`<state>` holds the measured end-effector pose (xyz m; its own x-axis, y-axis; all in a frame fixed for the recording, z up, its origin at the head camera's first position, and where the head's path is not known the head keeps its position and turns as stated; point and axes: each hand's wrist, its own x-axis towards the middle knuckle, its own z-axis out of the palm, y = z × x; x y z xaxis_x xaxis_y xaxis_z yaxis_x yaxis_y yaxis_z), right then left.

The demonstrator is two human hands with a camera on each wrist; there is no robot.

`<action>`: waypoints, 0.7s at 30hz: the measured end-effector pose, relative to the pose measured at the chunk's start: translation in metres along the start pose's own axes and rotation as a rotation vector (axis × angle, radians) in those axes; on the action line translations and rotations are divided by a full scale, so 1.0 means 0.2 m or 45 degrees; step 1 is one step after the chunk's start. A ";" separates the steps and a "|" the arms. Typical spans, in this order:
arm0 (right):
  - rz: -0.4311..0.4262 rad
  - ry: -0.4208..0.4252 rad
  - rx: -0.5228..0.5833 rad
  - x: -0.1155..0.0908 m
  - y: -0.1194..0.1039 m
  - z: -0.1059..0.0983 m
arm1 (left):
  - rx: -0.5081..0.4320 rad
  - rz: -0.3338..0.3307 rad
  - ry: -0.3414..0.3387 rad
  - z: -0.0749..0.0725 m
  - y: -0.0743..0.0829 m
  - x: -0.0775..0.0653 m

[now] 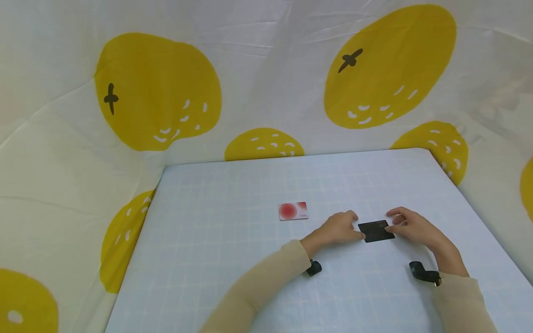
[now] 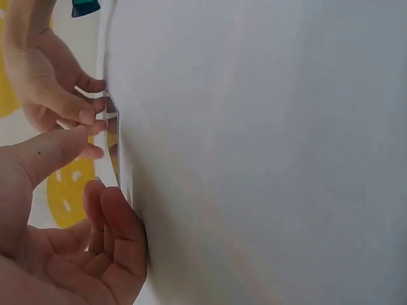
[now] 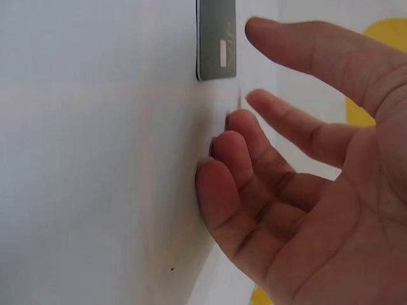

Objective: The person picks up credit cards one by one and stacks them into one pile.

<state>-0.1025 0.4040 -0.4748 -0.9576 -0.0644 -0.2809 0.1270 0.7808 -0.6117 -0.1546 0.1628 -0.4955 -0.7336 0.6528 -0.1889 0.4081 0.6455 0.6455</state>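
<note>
A black card (image 1: 374, 232) lies flat on the table, between my two hands in the head view. Pale lettering reading "VIP" shows on the card (image 3: 216, 38) in the right wrist view. My left hand (image 1: 339, 226) is at the card's left edge, thumb and fingers spread apart; whether it touches the card I cannot tell. My right hand (image 1: 416, 229) hovers by the right edge with loosely bent fingers. Its thumb (image 3: 286, 41) stands clear of the card in the right wrist view. Neither hand grips anything.
A white card with a red circle (image 1: 293, 211) lies on the table farther back and to the left. Pale checked cloth covers the table (image 1: 216, 240). A white curtain with yellow fruit prints (image 1: 266, 83) hangs behind and beside it. Both wrists wear small black devices (image 1: 424, 273).
</note>
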 end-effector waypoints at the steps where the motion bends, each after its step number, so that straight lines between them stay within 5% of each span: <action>1: -0.009 -0.014 -0.007 0.00 0.01 0.00 | 0.037 -0.010 0.002 0.00 0.01 0.00; 11: -0.147 -0.095 -0.005 0.02 0.09 -0.01 | 0.298 -0.109 0.043 0.06 0.06 0.04; 21: -0.223 -0.114 -0.001 0.01 0.07 -0.01 | 0.310 -0.104 0.040 0.06 0.08 0.02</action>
<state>-0.1036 0.4152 -0.4822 -0.9380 -0.2547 -0.2350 -0.0402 0.7534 -0.6563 -0.1437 0.1802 -0.4938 -0.7846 0.5842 -0.2078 0.4627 0.7747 0.4310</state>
